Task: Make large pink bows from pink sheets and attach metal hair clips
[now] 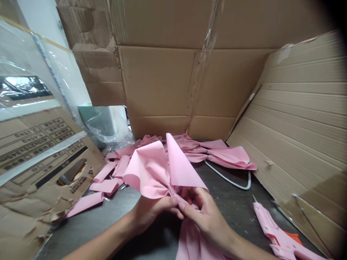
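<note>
Both hands (153, 210) around pleated pink sheet (152, 168), perhaps paper.

A pink bow (162, 177) of smooth, sheet-like material is held up above the table (230, 189), pinched at its middle between the left hand (153, 215) and the right hand (207, 211). Tight pleats gather there and fan out towards the table's far edge: a broad, curled flare on the left, a stiff, pointed flap on the right. Beneath the pinch, the looser lower part hangs in soft folds towards the table's near edge.
</note>
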